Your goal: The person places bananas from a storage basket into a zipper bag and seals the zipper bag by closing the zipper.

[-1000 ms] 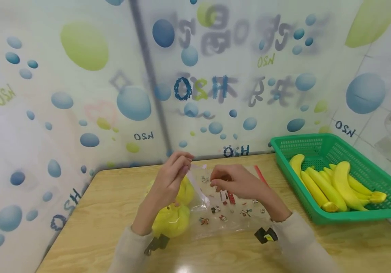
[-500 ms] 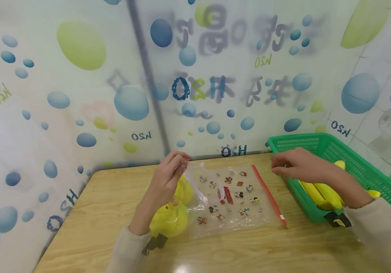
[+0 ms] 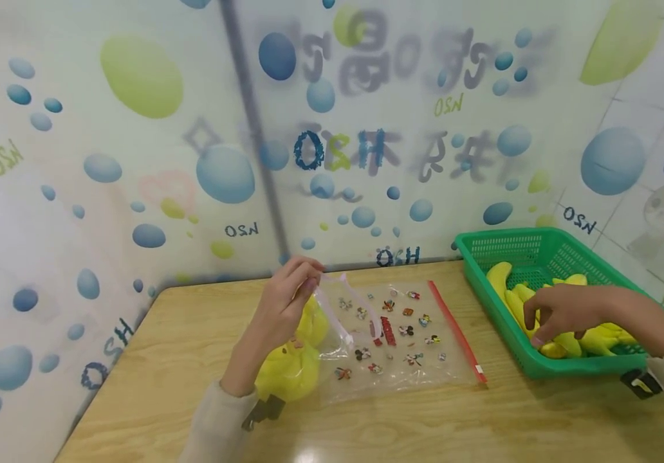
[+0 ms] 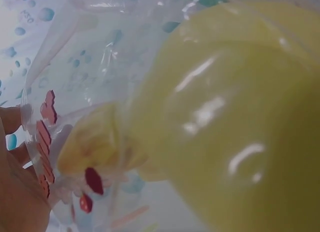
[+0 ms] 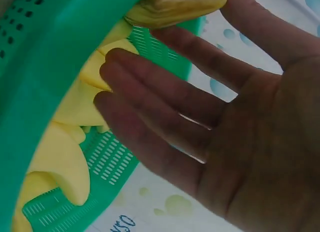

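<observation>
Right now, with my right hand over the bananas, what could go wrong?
Your left hand seems to pinch the pink-edged clear bag by its edge, so it might slip. The bananas overlap, so drawing one out could drag its neighbours. The green basket has walls around them, so a banana lifted low by your right hand might catch there.

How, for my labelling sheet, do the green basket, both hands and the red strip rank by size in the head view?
Largest: green basket
Next: left hand and right hand, too alike to rank
Smallest: red strip
</observation>
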The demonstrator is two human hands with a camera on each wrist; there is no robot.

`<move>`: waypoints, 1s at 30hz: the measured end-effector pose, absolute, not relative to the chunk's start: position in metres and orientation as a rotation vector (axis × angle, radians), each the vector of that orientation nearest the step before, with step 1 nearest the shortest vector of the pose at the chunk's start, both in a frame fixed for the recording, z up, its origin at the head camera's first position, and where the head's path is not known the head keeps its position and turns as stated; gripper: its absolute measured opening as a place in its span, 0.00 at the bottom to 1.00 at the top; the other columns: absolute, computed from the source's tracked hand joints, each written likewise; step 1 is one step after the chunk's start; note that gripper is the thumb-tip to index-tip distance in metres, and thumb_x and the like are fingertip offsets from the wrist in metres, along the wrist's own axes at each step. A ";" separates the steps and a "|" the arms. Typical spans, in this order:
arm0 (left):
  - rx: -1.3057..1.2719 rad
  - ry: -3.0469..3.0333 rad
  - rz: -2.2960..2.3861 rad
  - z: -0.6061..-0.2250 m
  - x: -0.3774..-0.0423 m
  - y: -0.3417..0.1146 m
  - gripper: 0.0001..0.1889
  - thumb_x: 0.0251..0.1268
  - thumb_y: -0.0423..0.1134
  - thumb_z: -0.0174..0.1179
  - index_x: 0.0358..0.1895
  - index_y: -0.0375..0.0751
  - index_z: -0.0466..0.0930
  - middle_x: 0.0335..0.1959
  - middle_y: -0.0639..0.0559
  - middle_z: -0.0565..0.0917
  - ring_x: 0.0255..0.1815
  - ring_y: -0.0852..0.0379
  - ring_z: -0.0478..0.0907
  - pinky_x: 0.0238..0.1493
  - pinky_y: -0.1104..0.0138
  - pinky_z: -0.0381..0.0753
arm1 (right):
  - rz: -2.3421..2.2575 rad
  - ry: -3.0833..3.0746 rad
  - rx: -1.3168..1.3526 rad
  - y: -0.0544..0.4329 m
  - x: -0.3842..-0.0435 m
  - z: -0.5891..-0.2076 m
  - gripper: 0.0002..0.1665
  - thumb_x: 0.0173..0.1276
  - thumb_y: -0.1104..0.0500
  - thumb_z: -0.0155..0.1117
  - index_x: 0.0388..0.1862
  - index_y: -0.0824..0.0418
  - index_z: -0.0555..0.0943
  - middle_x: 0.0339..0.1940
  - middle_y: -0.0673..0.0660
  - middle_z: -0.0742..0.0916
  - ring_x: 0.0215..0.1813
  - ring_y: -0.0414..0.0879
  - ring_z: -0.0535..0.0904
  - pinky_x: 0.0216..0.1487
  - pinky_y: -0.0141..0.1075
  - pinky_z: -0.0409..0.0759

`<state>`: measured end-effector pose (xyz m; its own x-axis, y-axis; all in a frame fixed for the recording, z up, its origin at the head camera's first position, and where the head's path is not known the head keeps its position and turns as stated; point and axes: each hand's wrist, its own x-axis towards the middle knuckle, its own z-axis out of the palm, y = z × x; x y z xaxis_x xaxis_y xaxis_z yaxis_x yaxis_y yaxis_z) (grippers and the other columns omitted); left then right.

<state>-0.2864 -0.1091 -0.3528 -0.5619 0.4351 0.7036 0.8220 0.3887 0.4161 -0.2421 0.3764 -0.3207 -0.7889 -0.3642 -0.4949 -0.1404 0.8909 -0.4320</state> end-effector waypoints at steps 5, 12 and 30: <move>-1.068 -2.185 -1.056 -0.353 -0.287 -0.110 0.10 0.82 0.33 0.47 0.40 0.42 0.77 0.54 0.48 0.82 0.50 0.53 0.80 0.48 0.64 0.81 | -0.667 2.275 -0.520 0.381 -0.240 -0.328 0.10 0.70 0.57 0.70 0.40 0.62 0.82 0.30 0.47 0.83 0.28 0.36 0.75 0.28 0.31 0.76; -1.061 -2.197 -1.055 -0.352 -0.285 -0.109 0.10 0.83 0.34 0.46 0.40 0.42 0.76 0.54 0.48 0.81 0.50 0.53 0.80 0.48 0.63 0.81 | -0.868 2.074 -0.651 0.383 -0.240 -0.335 0.09 0.60 0.70 0.68 0.35 0.74 0.77 0.19 0.62 0.66 0.22 0.31 0.66 0.24 0.26 0.67; -1.058 -2.190 -1.048 -0.355 -0.287 -0.108 0.10 0.83 0.33 0.46 0.40 0.42 0.76 0.53 0.48 0.81 0.51 0.52 0.81 0.49 0.63 0.83 | -0.478 2.789 -0.566 0.392 -0.242 -0.307 0.02 0.70 0.62 0.68 0.36 0.56 0.83 0.36 0.46 0.86 0.30 0.33 0.76 0.31 0.33 0.78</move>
<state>-0.2867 -0.1082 -0.3547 -0.5808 0.4339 0.6888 0.8086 0.4053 0.4265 -0.2418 0.3920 -0.3074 -0.8919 -0.4146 -0.1804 -0.3309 0.8705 -0.3643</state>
